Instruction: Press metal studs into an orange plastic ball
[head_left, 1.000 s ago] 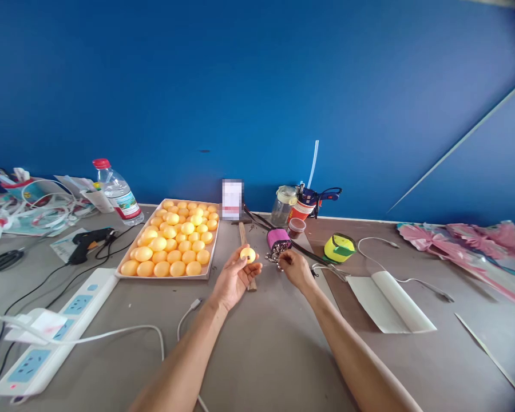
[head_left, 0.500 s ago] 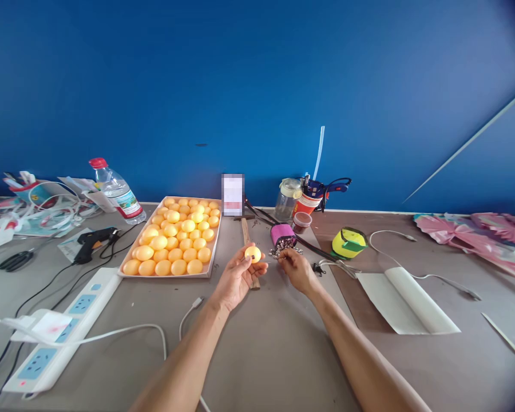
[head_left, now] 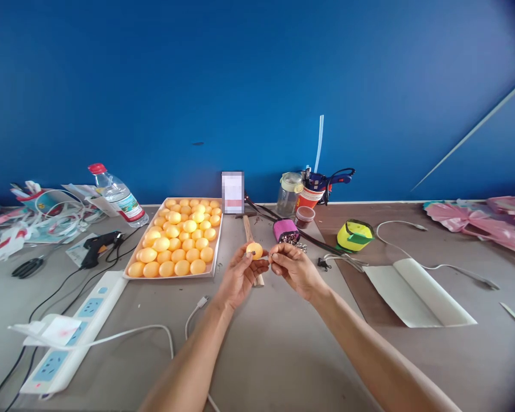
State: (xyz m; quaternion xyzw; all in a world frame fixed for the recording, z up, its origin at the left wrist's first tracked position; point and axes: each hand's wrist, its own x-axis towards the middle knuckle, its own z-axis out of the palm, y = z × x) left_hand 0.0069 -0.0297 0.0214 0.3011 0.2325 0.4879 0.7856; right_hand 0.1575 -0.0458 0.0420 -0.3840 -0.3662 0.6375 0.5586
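Observation:
Between the thumb and fingers of my left hand (head_left: pixel 237 280) is an orange table tennis ball (head_left: pixel 254 250), with a small dark spot on its near side. My right hand (head_left: pixel 298 269) is pinched close beside the ball; what its fingertips hold is too small to name. Behind the right hand lies a purple pouch (head_left: pixel 285 230) with small metal pieces (head_left: pixel 299 246) spilling from its mouth. Under and behind the left hand rests a hammer (head_left: pixel 248 228), its wooden handle partly covered. A shallow box (head_left: pixel 217 252) full of similar orange balls stands to the left.
At left are a power strip (head_left: pixel 75 337), a glue gun (head_left: pixel 98 247), black scissors (head_left: pixel 28 268) and a water bottle (head_left: pixel 121 197). A clear jar (head_left: pixel 288 197), a lidded tub (head_left: pixel 304 216) and a tool-filled cup (head_left: pixel 311 197) stand at the back. Rightward sit a yellow-green pouch (head_left: pixel 354 236) and paper (head_left: pixel 418 294).
My right hand has left the metal pieces by the purple pouch and moved left, up to the ball. The left hand keeps hold of the ball. The view has shifted slightly.

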